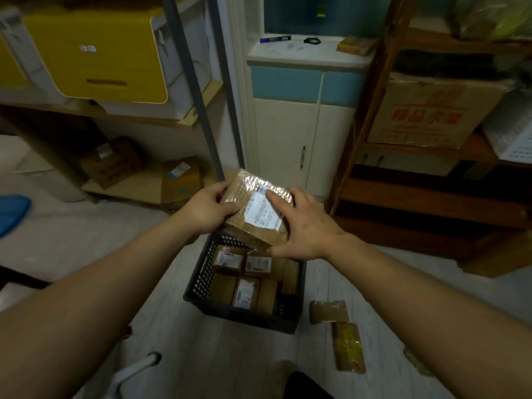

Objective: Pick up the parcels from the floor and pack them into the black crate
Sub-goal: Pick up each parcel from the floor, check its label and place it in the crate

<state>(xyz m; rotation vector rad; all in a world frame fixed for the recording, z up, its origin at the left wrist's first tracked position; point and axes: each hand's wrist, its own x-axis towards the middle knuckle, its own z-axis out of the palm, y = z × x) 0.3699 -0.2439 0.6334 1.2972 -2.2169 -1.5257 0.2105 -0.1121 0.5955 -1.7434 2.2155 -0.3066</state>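
A long parcel (348, 347) and a short parcel (328, 311) lie on the floor at 4 o'clock of the black crate (201, 283), which holds packed boxes (246, 287). Above its 12 o'clock rim, the left grip (207, 210) and right grip (302, 226) both clasp a tilted labelled parcel (253, 208)
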